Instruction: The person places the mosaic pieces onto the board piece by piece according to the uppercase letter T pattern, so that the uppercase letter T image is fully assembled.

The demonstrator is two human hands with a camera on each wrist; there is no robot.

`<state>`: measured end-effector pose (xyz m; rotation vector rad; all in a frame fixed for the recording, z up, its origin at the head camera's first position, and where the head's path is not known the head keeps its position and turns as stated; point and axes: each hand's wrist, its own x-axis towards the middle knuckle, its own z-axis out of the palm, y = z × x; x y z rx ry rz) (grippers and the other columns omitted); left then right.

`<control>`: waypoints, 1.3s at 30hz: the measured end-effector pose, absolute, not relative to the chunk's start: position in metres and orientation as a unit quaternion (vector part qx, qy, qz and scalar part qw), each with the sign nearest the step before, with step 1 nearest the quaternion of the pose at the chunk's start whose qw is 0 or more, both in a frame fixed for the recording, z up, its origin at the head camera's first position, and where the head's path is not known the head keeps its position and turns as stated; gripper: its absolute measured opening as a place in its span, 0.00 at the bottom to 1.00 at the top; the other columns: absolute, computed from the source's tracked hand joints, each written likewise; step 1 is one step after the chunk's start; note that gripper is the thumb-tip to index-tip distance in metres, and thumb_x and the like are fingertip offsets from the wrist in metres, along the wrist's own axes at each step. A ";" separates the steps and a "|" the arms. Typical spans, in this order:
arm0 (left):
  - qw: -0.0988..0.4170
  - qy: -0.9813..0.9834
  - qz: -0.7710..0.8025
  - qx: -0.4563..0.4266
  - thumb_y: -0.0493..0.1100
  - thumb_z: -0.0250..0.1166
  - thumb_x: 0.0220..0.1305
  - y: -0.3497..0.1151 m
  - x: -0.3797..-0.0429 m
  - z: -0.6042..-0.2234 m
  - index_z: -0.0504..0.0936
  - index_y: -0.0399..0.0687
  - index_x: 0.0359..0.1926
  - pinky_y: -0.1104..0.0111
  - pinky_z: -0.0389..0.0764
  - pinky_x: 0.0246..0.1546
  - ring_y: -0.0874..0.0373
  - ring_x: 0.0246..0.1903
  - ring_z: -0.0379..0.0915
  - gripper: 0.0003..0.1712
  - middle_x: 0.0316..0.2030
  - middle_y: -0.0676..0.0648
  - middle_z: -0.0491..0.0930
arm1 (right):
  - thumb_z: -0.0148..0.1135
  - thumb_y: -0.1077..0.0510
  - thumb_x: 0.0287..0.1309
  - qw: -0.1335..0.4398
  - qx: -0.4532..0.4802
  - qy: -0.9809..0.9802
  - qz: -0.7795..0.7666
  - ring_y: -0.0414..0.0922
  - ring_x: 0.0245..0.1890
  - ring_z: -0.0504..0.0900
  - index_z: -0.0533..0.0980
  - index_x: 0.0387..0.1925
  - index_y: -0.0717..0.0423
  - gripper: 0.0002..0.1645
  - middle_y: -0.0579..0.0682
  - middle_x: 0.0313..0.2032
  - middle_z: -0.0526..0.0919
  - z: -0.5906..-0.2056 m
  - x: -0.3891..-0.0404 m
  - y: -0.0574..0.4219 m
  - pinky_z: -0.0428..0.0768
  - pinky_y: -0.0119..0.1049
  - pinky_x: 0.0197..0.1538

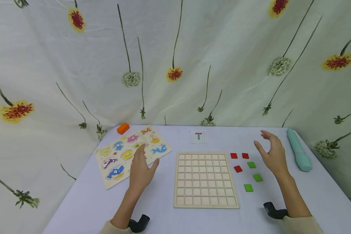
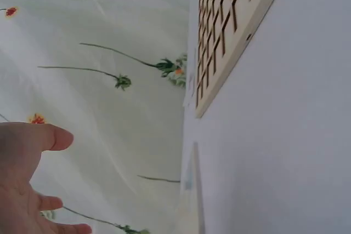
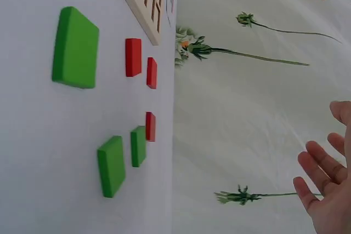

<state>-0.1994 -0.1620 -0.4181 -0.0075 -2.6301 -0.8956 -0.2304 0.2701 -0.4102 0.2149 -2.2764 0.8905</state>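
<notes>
My left hand (image 1: 141,172) is raised over the right edge of an animal puzzle board (image 1: 109,184), thumb apart from the fingers and nothing held. My right hand (image 1: 274,156), also holding nothing, hovers right of the tiles with its fingers spread and loosely bent. Between the hands lies a wooden grid board (image 1: 205,180) with bare square cells. Beside its right edge are three red tiles (image 1: 238,169) and three green tiles (image 1: 257,177), flat on the table. Behind the grid board rests a small card (image 1: 198,136) printed with a red and green T on a grid.
An orange block (image 1: 123,128) sits at the back left, behind the puzzle board. A teal cylindrical case (image 1: 299,149) lies along the table's right side. The white table (image 1: 207,222) ends at a flower-printed cloth (image 1: 240,39) hanging behind it.
</notes>
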 end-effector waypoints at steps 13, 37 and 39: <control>0.106 -0.912 -0.383 -0.098 0.50 0.63 0.59 -0.142 -0.202 -0.467 0.52 0.43 0.69 0.51 0.60 0.62 0.45 0.64 0.54 0.43 0.65 0.39 0.57 | 0.66 0.56 0.53 0.300 0.033 -0.877 0.374 0.40 0.19 0.61 0.71 0.53 0.61 0.26 0.47 0.21 0.69 -0.468 -0.248 0.272 0.61 0.34 0.15; -0.027 -0.929 -0.260 -0.263 0.77 0.60 0.42 -0.137 -0.197 -0.504 0.47 0.43 0.71 0.53 0.49 0.66 0.49 0.69 0.38 0.65 0.71 0.45 0.45 | 0.68 0.50 0.49 0.052 0.064 -0.951 0.298 0.42 0.16 0.57 0.76 0.52 0.59 0.29 0.46 0.13 0.60 -0.488 -0.277 0.257 0.56 0.32 0.19; -0.027 -0.929 -0.258 -0.263 0.77 0.60 0.43 -0.137 -0.197 -0.503 0.47 0.42 0.71 0.53 0.49 0.66 0.49 0.69 0.38 0.65 0.71 0.46 0.45 | 0.68 0.51 0.50 0.049 0.063 -0.950 0.301 0.42 0.16 0.58 0.77 0.50 0.60 0.27 0.46 0.13 0.60 -0.489 -0.277 0.257 0.56 0.32 0.19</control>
